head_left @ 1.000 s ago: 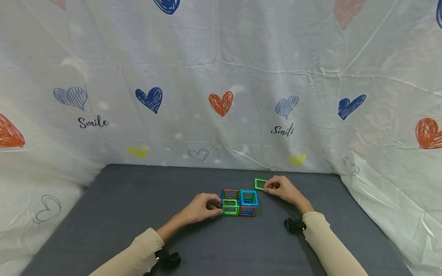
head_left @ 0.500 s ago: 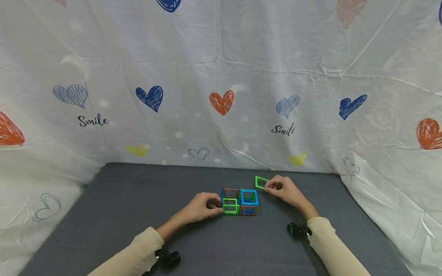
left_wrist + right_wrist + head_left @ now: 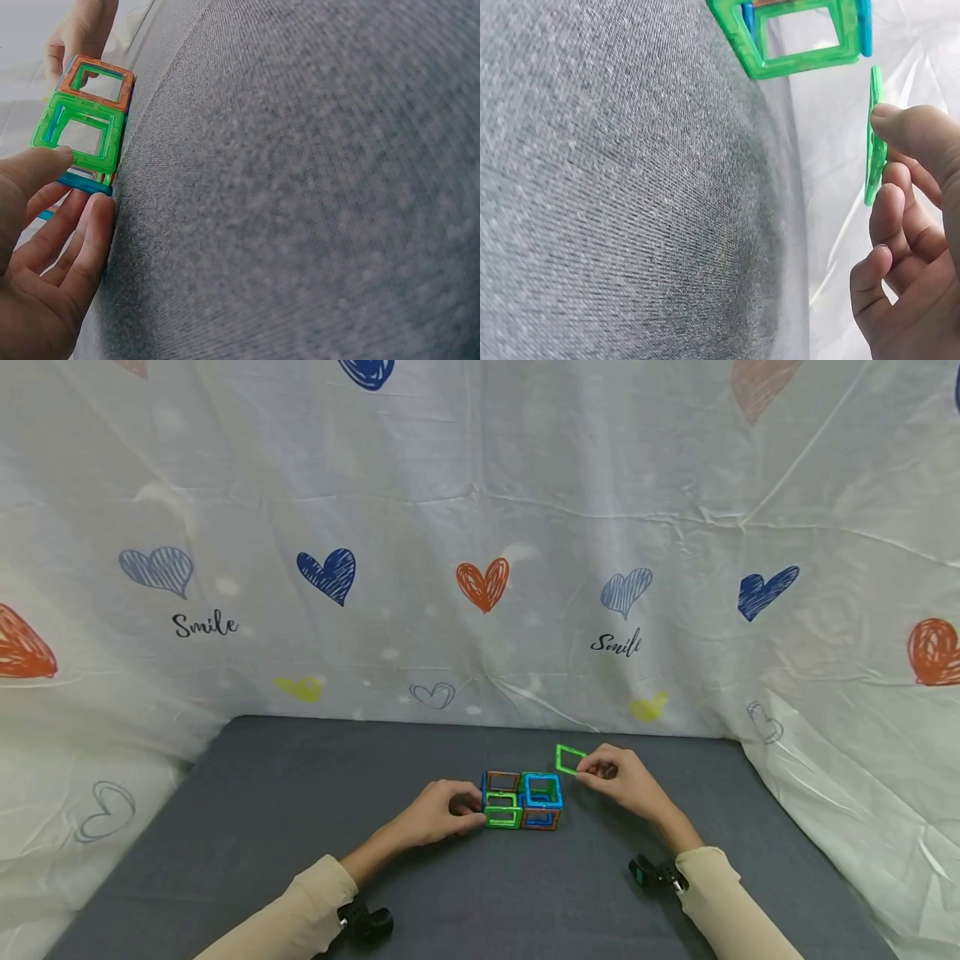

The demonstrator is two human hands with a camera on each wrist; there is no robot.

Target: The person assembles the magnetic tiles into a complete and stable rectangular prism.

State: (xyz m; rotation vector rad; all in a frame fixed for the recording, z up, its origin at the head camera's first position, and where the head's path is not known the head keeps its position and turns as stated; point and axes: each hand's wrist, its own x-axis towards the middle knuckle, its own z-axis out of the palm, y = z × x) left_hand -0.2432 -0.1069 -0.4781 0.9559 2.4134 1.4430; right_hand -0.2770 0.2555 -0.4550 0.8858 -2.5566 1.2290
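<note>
In the head view, a block of joined magnetic tiles [image 3: 503,811], with green, blue and orange-brown square frames, stands on the dark cloth. My left hand [image 3: 438,812] holds its left end. In the left wrist view the thumb lies on the green front tile [image 3: 109,142] and the fingertips meet the blue edge [image 3: 86,182]. My right hand [image 3: 618,781] pinches a loose green square magnetic tile [image 3: 561,760] between thumb and fingers, just behind and right of the block. Seen edge-on in the right wrist view, this green tile [image 3: 875,150] is apart from the block.
A dark grey cloth [image 3: 480,893] covers the table. Behind it hangs a white curtain [image 3: 405,527] printed with hearts and words. Black wrist cameras [image 3: 367,923] are strapped below both sleeves.
My right hand has shifted slightly right and toward me, and the loose green tile has tilted with it. My left hand and the block stay in place.
</note>
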